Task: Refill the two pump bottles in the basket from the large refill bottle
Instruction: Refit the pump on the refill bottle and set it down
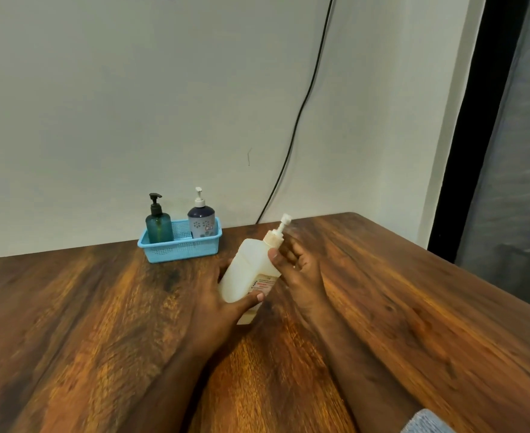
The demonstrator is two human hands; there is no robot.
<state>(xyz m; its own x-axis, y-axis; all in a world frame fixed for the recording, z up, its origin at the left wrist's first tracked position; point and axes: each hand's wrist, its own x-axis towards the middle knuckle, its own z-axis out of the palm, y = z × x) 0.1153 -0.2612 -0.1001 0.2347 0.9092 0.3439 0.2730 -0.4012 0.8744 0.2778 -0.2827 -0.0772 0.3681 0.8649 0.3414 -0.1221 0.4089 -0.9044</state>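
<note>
A large white refill bottle (248,270) with a white pump top leans to the right in the middle of the wooden table (101,307). My left hand (223,304) grips its lower body. Higher up, my right hand (298,270) touches it near the neck, thumb on the shoulder and fingers spread. At the back stands a light blue basket (179,248). In it are a teal pump bottle (159,228) with a black pump on the left and a dark blue pump bottle (201,223) with a white pump on the right.
The table meets a pale wall behind the basket. A black cable (301,114) runs down the wall behind the table's back edge. A dark frame and a grey curtain (513,151) stand at the right. The table's right edge runs diagonally.
</note>
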